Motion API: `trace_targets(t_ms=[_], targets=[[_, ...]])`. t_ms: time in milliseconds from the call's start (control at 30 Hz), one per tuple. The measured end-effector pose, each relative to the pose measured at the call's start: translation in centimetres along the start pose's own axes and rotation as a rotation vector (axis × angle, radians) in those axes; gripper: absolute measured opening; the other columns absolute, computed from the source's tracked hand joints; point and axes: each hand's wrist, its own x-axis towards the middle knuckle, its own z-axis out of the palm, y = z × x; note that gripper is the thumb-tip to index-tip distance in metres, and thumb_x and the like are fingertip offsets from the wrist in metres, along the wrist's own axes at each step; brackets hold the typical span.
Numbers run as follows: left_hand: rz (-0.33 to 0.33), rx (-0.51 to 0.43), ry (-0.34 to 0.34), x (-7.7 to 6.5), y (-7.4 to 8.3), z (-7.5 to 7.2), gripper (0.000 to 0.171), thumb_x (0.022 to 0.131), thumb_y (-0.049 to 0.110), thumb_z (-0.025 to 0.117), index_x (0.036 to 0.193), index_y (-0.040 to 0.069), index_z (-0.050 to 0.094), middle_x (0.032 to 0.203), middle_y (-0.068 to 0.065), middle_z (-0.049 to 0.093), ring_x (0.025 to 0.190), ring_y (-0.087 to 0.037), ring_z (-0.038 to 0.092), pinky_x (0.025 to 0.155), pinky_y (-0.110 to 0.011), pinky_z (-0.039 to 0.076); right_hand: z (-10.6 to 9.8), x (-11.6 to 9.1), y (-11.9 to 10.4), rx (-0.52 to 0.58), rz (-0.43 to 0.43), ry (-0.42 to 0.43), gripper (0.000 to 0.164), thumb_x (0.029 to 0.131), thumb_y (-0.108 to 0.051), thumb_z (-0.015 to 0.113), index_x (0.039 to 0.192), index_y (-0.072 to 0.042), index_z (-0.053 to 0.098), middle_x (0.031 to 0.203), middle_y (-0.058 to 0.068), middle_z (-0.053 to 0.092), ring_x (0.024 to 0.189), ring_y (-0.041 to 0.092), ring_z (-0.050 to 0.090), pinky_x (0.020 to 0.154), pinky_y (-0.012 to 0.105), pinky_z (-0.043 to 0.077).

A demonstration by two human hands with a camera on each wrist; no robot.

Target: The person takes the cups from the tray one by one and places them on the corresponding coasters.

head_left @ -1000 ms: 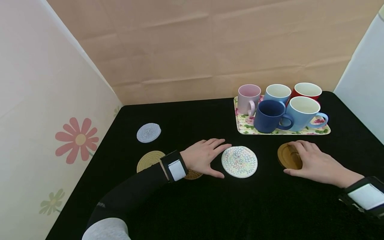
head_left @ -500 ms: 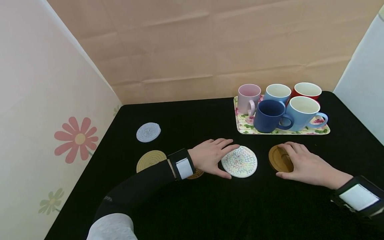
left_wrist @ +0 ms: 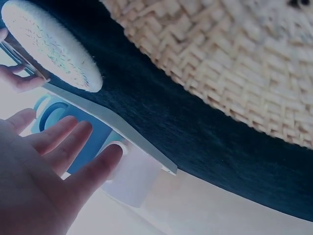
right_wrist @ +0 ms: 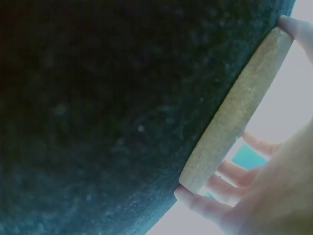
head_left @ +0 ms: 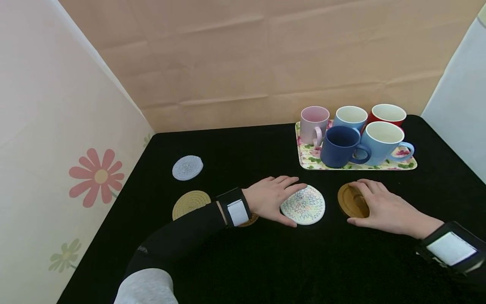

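Observation:
My right hand [head_left: 389,207] grips a round wooden coaster [head_left: 350,201] by its edges, thumb at the near side and fingers at the far side. In the right wrist view the coaster's rim [right_wrist: 237,110] lies on or close over the black cloth, between thumb and fingertips. My left hand [head_left: 270,198] is spread, fingers straight, at the left edge of a white round coaster [head_left: 305,207] with a coloured zigzag pattern. Its index finger overlaps that coaster in the head view. The left wrist view shows the left hand's fingers [left_wrist: 63,142] apart, holding nothing.
A floral tray [head_left: 311,165] at the back right bears several mugs, with a dark blue mug [head_left: 339,147] in front. A pale blue-grey coaster [head_left: 187,167] and a straw-coloured woven coaster [head_left: 190,203] lie at left. A brown woven coaster [head_left: 250,220] is mostly hidden beneath my left wrist.
My right hand has shifted left with the wooden coaster, closer to the white one. My left hand has moved right until it overlaps the white coaster's edge.

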Motion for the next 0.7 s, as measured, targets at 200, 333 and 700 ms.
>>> trace_targets(t_ms=[200, 333, 700], targets=[[-0.038, -0.113, -0.098, 0.3, -0.3, -0.8, 0.113, 0.071, 0.067, 0.073, 0.156, 0.025, 0.011, 0.159, -0.006, 0.018, 0.142, -0.023, 0.022, 0.107, -0.041, 0.033, -0.4, 0.0, -0.1, -0.011, -0.006, -0.027, 0.105, 0.07, -0.076, 0.066, 0.138, 0.001, 0.041, 0.136, 0.032, 0.038, 0.118, 0.051, 0.041, 0.083, 0.062, 0.046], [-0.066, -0.229, -0.128, 0.6, -1.1, -1.9, 0.115, 0.069, 0.057, 0.082, 0.156, 0.026, 0.013, 0.159, -0.005, 0.019, 0.141, -0.022, 0.024, 0.106, -0.04, 0.035, -0.9, 0.3, -0.3, -0.031, -0.038, -0.009, 0.099, 0.074, -0.072, 0.067, 0.137, 0.001, 0.043, 0.139, 0.031, 0.038, 0.121, 0.049, 0.041, 0.087, 0.064, 0.043], [-0.065, -0.198, -0.128, 2.5, -0.4, -2.3, 0.11, 0.073, 0.064, 0.075, 0.156, 0.025, 0.013, 0.159, -0.001, 0.02, 0.141, -0.019, 0.024, 0.106, -0.035, 0.034, -2.2, 1.8, -2.1, -0.041, -0.059, -0.024, 0.087, 0.084, -0.062, 0.064, 0.139, 0.001, 0.043, 0.14, 0.029, 0.04, 0.126, 0.048, 0.04, 0.095, 0.063, 0.038]])
